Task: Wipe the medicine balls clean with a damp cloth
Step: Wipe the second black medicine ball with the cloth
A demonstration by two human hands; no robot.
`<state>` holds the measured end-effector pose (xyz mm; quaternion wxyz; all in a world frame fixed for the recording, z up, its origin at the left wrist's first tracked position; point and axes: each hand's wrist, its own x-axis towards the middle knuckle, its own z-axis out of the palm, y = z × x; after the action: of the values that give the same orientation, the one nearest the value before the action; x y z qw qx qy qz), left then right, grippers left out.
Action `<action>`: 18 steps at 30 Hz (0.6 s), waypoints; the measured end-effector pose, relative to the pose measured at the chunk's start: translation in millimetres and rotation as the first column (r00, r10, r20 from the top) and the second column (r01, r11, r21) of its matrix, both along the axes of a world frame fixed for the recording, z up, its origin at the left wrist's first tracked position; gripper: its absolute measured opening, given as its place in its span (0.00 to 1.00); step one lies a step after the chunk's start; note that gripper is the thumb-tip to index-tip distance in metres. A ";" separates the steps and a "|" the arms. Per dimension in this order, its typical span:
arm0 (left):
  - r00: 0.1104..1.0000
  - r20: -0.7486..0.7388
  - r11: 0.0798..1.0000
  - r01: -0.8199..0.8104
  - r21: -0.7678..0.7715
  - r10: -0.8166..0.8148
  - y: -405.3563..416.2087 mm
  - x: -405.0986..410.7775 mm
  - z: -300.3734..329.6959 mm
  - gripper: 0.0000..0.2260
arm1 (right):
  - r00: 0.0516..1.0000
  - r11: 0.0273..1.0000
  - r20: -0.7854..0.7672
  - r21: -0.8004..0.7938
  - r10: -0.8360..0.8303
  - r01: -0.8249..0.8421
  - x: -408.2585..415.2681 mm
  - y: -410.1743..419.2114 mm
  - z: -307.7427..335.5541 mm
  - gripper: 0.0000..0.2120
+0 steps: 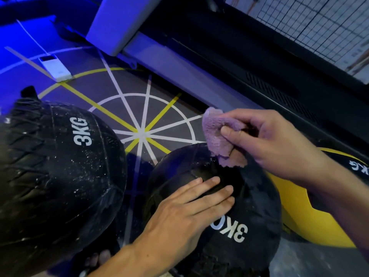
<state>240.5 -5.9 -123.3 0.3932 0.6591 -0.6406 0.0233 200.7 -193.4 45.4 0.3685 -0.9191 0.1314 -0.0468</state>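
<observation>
**Cloth on the near 3KG ball**

Right hand [279,144] at 3 o'clock, fingers pinched round a fuzzy purple cloth [221,136], bunched, its ragged lower edge touching the top of the near ball [249,206]. Left hand [179,212] at 6 o'clock, flat, fingers straight, pressing on that same round black ball, matte, seamed, marked "3KG". At 9 o'clock a second black ball [60,176], ridged, speckled white. At 4 o'clock a yellow ball [299,212], smooth. Beneath, floor [171,90] with white and yellow radiating lines.
</observation>
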 end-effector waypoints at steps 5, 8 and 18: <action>1.000 -0.010 1.000 0.013 0.001 -0.013 -0.1 -0.9 -1.0 0.23 | 0.991 0.904 -0.024 -0.407 0.132 -0.130 -5.9 0.7 -16.3 0.12; 1.000 -0.016 1.000 0.019 -0.013 -0.019 0.8 -0.8 -0.8 0.21 | 0.990 0.880 0.138 -0.474 0.042 0.029 -6.6 -4.6 -7.9 0.12; 1.000 -0.019 0.999 0.023 -0.033 -0.024 -0.1 0.4 -1.0 0.19 | 0.817 0.762 -0.409 -0.342 0.407 -0.551 -9.7 3.5 -40.2 0.24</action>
<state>241.0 -5.9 -124.2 0.4105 0.6452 -0.6440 0.0230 190.9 -189.9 5.2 0.1223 -0.9760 -0.0692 0.1662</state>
